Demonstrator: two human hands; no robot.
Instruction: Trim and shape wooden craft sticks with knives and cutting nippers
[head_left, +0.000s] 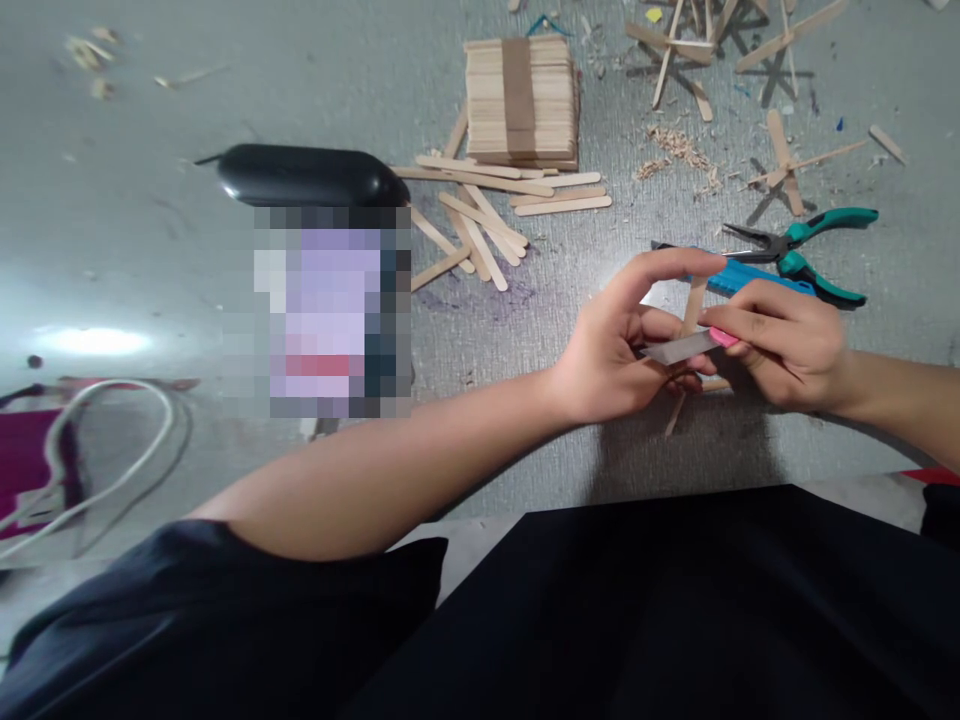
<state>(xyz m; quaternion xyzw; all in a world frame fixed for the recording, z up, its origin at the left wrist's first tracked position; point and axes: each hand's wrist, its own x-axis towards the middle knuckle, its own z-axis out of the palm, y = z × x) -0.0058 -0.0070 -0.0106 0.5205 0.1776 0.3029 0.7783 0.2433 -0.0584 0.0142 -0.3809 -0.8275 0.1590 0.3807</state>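
Note:
My left hand (pixel 607 350) is closed around a wooden craft stick (pixel 694 305), its index finger curled over the stick's upper end. In the fingers of my right hand (pixel 795 345) is a flat grey cutter blade (pixel 679 349), with something pink at the held end. The blade points left across the stick and my left fingers; I cannot tell whether its edge touches the wood. Below the fingers, more stick ends (pixel 675 415) show, and how they join the held stick is hidden. A blue cutter handle (pixel 739 277) lies just behind both hands, partly covered.
Green-handled pliers (pixel 784 245) lie behind my right hand. Crossed-stick pieces (pixel 786 165) and wood shavings (pixel 679 150) are at the back right. A banded stack of sticks (pixel 551 100), loose sticks (pixel 480 225), a black case (pixel 311 175) and a white cable (pixel 165 420) lie leftward.

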